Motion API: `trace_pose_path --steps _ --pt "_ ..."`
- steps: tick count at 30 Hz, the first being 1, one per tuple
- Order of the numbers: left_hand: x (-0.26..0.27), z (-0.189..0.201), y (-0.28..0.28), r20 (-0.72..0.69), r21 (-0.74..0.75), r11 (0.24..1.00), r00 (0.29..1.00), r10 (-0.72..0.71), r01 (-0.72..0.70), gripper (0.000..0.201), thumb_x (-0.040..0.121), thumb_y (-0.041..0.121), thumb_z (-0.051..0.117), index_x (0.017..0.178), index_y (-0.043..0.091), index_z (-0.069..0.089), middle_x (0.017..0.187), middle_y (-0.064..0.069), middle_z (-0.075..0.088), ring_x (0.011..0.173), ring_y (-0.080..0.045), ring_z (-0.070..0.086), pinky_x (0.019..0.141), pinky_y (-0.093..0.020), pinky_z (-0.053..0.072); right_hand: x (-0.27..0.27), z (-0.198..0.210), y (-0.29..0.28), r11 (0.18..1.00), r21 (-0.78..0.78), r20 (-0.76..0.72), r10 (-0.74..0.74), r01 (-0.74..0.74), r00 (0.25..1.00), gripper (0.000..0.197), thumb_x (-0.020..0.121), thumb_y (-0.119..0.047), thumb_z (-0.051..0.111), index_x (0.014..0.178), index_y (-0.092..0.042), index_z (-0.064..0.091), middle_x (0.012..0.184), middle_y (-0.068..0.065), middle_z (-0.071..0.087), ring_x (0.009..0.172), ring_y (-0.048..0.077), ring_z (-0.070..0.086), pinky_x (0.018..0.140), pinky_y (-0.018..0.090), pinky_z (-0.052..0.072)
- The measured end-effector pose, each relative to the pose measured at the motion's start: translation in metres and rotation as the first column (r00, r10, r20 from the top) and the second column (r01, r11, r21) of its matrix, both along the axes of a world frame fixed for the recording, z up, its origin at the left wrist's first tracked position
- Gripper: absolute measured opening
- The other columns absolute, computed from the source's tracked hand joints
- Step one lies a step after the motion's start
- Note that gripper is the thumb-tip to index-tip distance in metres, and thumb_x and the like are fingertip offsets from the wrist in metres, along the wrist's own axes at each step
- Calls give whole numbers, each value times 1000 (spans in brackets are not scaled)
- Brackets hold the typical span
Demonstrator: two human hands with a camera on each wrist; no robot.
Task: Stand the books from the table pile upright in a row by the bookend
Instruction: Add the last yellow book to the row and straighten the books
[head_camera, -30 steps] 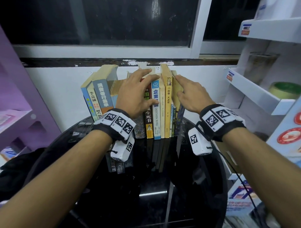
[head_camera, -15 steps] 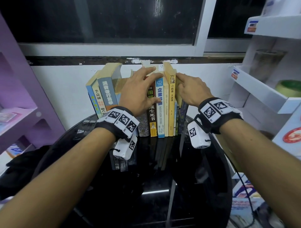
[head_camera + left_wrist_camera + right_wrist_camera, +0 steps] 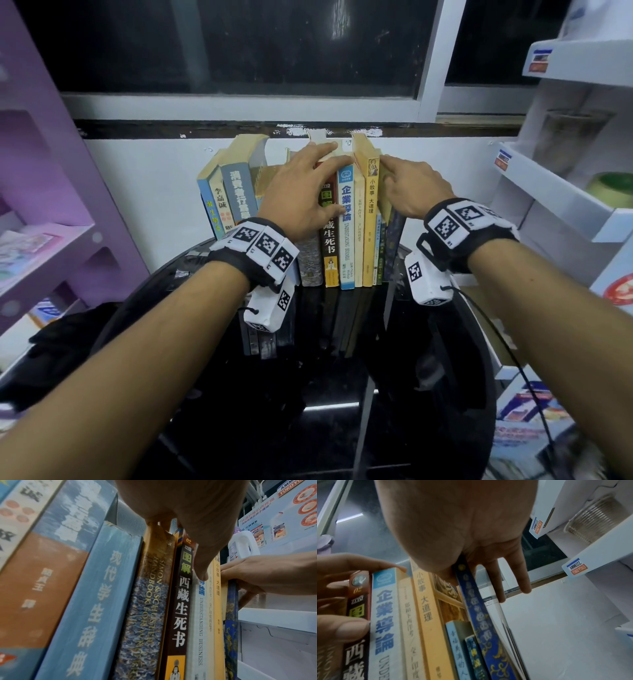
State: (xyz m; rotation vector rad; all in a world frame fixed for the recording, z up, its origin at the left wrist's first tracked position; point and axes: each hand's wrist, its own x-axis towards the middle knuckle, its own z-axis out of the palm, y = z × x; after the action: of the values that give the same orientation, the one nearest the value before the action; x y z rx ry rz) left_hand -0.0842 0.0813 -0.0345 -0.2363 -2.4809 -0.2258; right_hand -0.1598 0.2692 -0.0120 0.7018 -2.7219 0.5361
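Observation:
A row of books (image 3: 346, 240) stands upright at the back of the black round table (image 3: 342, 411), against the white wall. My left hand (image 3: 308, 185) lies over the tops of the middle books, its thumb (image 3: 200, 569) pressing the blue-and-white spine (image 3: 383, 615). My right hand (image 3: 411, 186) presses the right end of the row. Its straight fingers (image 3: 498, 588) lie along the right face of the dark blue book (image 3: 481, 622), thumb at the spine side. Three thicker books (image 3: 236, 185) lean at the left end. I cannot make out a bookend.
A purple shelf unit (image 3: 51, 205) stands to the left. To the right is a white display rack (image 3: 565, 192) holding a green roll (image 3: 613, 188). Black cloth (image 3: 61, 335) lies by the table's left edge. The dark window sill runs just above the books.
The thin books at the right end leaned outward before; my right hand has pushed them upright against the yellow book. My left hand has stayed on the book tops.

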Motion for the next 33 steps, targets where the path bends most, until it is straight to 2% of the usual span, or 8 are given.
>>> trace_pose_path --steps 8,11,13,16,19,23,27,33 --pt "19 -4 -26 -214 75 997 977 7 9 54 88 41 56 140 27 45 145 0 45 139 -20 33 115 -50 21 -1 1 0 1000 -14 68 10 -9 998 44 99 -25 32 142 -32 39 139 10 53 120 37 51 96 46 42" --pt "29 -8 -47 -338 200 978 934 120 -53 53 88 37 55 138 22 48 144 -1 45 139 -21 33 113 -49 24 1 2 5 995 -70 105 81 -74 991 48 101 -31 37 149 -32 30 155 6 32 141 31 31 111 42 28" --pt "36 -10 -63 -358 302 946 905 230 -120 56 86 38 55 138 19 48 145 -4 43 138 -22 34 113 -47 24 5 -1 10 972 -225 122 97 -68 988 52 100 -34 44 149 -26 30 158 5 27 146 25 22 115 41 21" --pt "44 -17 -86 -301 457 873 893 334 -172 63 84 40 54 141 16 44 147 -8 39 138 -24 34 114 -44 26 6 -8 15 874 -484 181 51 44 982 63 93 -42 51 150 -25 29 155 5 33 138 27 37 110 48 36" --pt "43 -29 -108 -139 611 774 939 314 -168 73 85 48 56 146 13 35 148 -12 35 137 -25 34 114 -42 29 10 -17 18 807 -586 247 85 79 965 69 85 -45 56 148 -32 30 150 2 40 130 25 47 103 50 44" --pt "40 -41 -113 32 882 469 998 49 -51 90 71 64 64 144 27 28 141 0 50 126 -18 52 108 -47 40 16 -35 16 814 -579 297 152 51 943 78 87 -38 66 151 -31 20 131 -5 53 116 22 57 101 48 47" --pt "39 -44 -108 3 908 420 1000 -22 7 77 71 59 67 137 35 35 126 11 60 116 -13 59 103 -48 46 13 -45 13 825 -563 337 170 54 926 98 84 -33 72 152 -33 1 145 1 48 122 24 55 105 52 41" --pt "36 -44 -104 14 898 440 999 -31 1 64 87 38 67 142 26 36 122 9 61 107 -8 61 97 -37 49 3 -45 21 881 -473 314 177 -8 933 103 80 -29 77 152 -30 4 141 2 51 116 21 57 102 48 45"
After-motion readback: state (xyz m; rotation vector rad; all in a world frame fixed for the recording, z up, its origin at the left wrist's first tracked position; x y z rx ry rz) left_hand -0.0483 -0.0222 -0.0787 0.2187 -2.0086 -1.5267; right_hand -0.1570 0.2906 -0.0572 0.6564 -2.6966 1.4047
